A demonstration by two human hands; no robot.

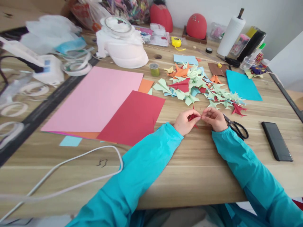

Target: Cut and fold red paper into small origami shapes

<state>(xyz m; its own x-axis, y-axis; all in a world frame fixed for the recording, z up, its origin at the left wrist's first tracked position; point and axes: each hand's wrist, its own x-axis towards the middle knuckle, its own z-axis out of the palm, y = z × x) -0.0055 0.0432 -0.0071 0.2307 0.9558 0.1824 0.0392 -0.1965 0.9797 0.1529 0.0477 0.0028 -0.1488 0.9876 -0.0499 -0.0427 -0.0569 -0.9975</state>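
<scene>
Both my hands meet over the table at the centre right. My left hand [186,122] is closed on a small red folded paper figure [193,117] with pointed tips showing above and below the fingers. A thin point of the same figure is pinched by my right hand [215,119], fingertip to fingertip with the left. My fingers hide most of the figure. Just beyond lies a heap of folded paper shapes [195,75], mostly pale green with some orange, blue and red. Black-handled scissors [239,130] rest beside my right wrist, partly covered by it.
To the left lie a large pink sheet [94,97] and a red sheet [134,116]. A phone [276,141] lies at the right, a turquoise sheet [243,85] farther back. A white cable [78,154] loops near my left sleeve. A white cap [125,47] stands behind.
</scene>
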